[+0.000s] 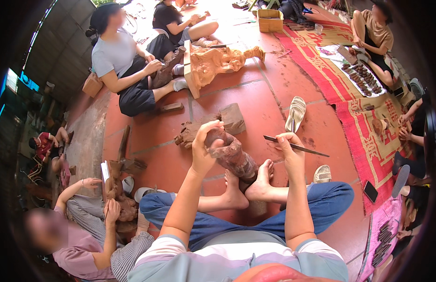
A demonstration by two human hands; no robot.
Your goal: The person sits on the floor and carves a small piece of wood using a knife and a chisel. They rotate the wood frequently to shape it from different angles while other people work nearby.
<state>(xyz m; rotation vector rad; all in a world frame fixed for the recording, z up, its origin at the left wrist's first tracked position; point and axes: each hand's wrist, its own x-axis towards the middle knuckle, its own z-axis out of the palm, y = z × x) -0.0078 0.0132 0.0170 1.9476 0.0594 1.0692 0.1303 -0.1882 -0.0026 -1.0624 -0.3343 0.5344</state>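
Note:
A reddish-brown wood carving (237,157) with a hollowed top leans upright between my bare feet (259,188). Beside its upper left edge is my left hand (205,145), its fingers bent and its thumb apart from them. I cannot tell whether it touches the wood. To the right of the carving, my right hand (289,143) pinches a slim dark chisel (309,151), which slants down to the right. The chisel is apart from the carving. Just beyond lies another brown carved wood piece (233,120) on the red tiles.
A large pale-orange carved figure (218,62) lies farther off, beside a seated person (117,56). Another person (81,235) works on a carving close at left. Sandals (297,113), a phone (370,191) and a red patterned mat (340,94) are at right.

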